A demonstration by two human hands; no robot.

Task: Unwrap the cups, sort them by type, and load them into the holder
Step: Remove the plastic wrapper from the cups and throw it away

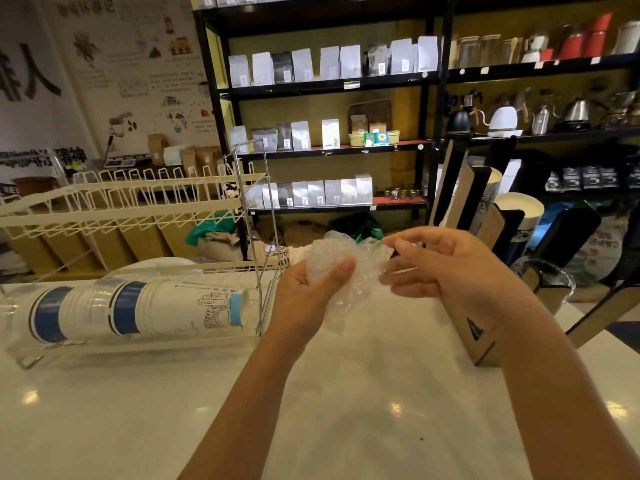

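Observation:
A crumpled clear plastic wrapper (341,252) is bunched between both hands above the white counter. My left hand (311,292) grips its lower left part, thumb pressed on top. My right hand (440,268) pinches its right edge with the fingertips. A row of nested white paper cups (156,308) with blue bands and line drawings lies on its side in the lower tier of the white wire holder (131,194) at the left. The holder's upper tier shows no cups.
A cardboard and black cup dispenser (485,327) stands at the right with white cups (519,209) in its slots. Black shelves (332,84) of coffee bags and kettles fill the back. The white counter (346,410) spreads in front.

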